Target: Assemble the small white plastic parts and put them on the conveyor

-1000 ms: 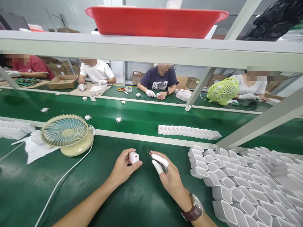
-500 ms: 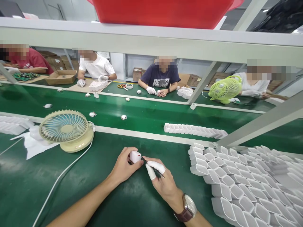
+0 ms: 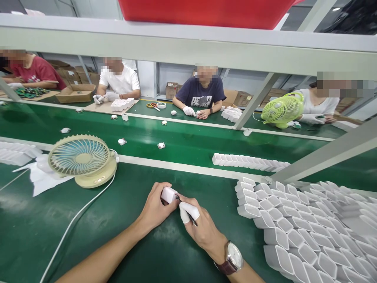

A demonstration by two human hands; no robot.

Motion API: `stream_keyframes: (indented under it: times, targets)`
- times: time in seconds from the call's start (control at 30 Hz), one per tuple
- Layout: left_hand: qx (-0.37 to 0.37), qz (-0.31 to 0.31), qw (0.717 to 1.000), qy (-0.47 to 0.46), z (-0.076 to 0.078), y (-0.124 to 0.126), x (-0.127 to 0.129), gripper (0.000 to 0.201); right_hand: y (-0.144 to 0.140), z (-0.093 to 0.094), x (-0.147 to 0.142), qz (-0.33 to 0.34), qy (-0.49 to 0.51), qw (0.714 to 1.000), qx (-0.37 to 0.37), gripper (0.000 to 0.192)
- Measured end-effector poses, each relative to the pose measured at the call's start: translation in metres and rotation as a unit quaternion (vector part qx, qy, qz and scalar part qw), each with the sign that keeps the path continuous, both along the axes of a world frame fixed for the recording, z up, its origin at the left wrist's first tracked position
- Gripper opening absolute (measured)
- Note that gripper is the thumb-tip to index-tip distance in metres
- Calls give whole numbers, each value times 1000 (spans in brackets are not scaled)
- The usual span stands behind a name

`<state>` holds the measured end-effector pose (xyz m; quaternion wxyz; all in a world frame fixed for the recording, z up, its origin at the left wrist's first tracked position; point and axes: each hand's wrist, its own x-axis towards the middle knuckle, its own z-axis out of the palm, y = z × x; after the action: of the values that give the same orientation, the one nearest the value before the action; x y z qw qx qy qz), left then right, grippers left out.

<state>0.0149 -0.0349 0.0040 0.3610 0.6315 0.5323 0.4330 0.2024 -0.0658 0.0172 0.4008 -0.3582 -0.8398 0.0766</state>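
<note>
My left hand [image 3: 157, 206] pinches a small white plastic housing [image 3: 169, 195] between thumb and fingers, above the green bench. Close against its right side, my right hand [image 3: 200, 222] is closed on a slim black tool, apparently tweezers [image 3: 193, 221]. The tool's tip meets the housing's right edge; the exact contact is too small to make out. White finger cots [image 3: 188, 210] cover two fingers of the right hand, and a watch is on that wrist. Rows of open white housings [image 3: 303, 239] stand to the right of my hands.
A beige fan [image 3: 97, 179] with a white cable stands at left. Beyond the bench edge, a green conveyor [image 3: 188, 135] carries small white parts and a row of housings [image 3: 250, 162]. A slanted post [image 3: 318, 157] and overhead shelf [image 3: 188, 51] frame the view. Several co-workers sit opposite.
The tool's tip has moved in against the housing, and my right hand has shifted slightly left. Parts on the conveyor have moved to the right.
</note>
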Motion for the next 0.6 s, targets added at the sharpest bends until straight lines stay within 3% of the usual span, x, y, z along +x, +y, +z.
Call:
stream_keyframes:
  times: [0.13, 0.37, 0.43, 0.6]
  targets:
    - [-6, 12, 1000, -8, -3, 1, 0, 40, -1, -1, -1, 4, 3, 1000, -1, 37]
    - [-74, -34, 995, -58, -16, 4, -3, 47, 6, -13, 5, -9, 128, 991, 32, 44]
    - [-66, -33, 996, -45, -15, 5, -4, 47, 10, -12, 11, -32, 99, 994, 36, 46]
    - [38, -27, 996, 73, -9, 5, -9, 48, 26, -13, 31, -84, -104, 990, 51, 50]
